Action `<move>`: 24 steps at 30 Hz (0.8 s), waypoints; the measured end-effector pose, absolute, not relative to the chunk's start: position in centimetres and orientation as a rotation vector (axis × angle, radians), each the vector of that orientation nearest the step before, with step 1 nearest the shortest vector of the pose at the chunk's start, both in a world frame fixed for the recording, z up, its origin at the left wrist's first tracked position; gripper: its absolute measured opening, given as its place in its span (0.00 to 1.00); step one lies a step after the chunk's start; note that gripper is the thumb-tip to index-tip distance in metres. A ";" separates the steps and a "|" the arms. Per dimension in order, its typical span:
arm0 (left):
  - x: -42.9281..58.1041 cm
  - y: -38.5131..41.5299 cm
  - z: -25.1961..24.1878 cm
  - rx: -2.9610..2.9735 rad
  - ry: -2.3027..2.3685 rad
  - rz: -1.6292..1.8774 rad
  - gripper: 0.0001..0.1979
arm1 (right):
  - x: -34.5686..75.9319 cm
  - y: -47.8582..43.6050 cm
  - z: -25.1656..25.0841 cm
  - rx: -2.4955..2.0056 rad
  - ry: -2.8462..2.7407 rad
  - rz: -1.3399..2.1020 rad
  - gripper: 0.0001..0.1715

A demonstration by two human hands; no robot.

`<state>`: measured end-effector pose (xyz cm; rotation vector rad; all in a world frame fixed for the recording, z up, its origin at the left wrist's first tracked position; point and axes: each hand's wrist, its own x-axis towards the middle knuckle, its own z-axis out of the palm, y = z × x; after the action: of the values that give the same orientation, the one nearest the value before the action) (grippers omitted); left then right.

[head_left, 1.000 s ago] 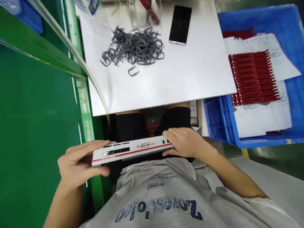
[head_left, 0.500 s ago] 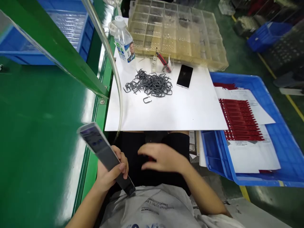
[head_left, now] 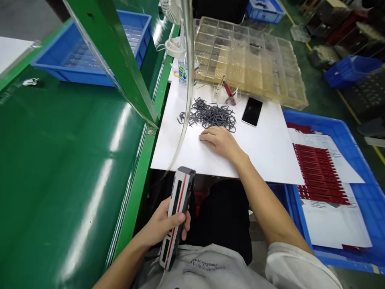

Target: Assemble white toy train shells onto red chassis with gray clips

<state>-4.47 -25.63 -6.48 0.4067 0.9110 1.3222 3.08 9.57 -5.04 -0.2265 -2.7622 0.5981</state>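
Note:
My left hand (head_left: pixel 171 222) is wrapped around a long toy train carriage (head_left: pixel 176 218), white and dark grey with a red stripe and black windows. It holds the carriage upright above my lap, side face turned toward me. Over the white board (head_left: pixel 264 152), my right hand (head_left: pixel 218 140) is closed with fingertips down on the surface. A small dark end of a grey U-shaped clip (head_left: pixel 201 139) shows at those fingertips; the rest is hidden. Just beyond lies a tangled pile of similar grey clips (head_left: pixel 213 115).
A clear hose (head_left: pixel 187 96) hangs before a plastic bottle (head_left: pixel 183 76). A phone (head_left: pixel 252 111), a red-handled tool (head_left: pixel 229 93) and a compartment tray (head_left: pixel 249 60) lie farther back. Red parts (head_left: pixel 321 172) fill part of a blue bin (head_left: pixel 357 160) at right. A green post (head_left: pixel 120 52) rises at left.
My right hand has moved from above my lap to the single clip before the pile. My left hand has turned the carriage, showing its striped side. The view has shifted.

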 end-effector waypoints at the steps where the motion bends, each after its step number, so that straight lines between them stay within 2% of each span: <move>1: -4.4 -25.6 -6.5 0.400 0.941 1.327 0.25 | 3.6 8.5 -4.6 -0.263 -2.663 0.695 0.17; 6: -3.9 -25.5 -6.8 0.529 1.134 1.249 0.22 | 7.8 1.1 0.7 -0.379 -2.277 1.293 0.13; 9: -3.8 -25.5 -6.5 0.609 1.195 1.184 0.21 | 10.4 -2.3 3.5 -0.330 -2.297 1.430 0.13; 16: -3.2 -25.2 -5.9 0.738 1.219 1.117 0.22 | 12.8 -5.0 3.5 -0.342 -2.296 1.250 0.16; 24: -2.6 -25.3 -5.8 0.787 1.297 1.098 0.21 | 13.8 -6.8 3.5 -0.289 -2.556 0.738 0.20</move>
<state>-2.57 -25.25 -5.76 0.7873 1.2970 1.0985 13.81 -6.79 3.48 -0.2889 -2.5558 0.7375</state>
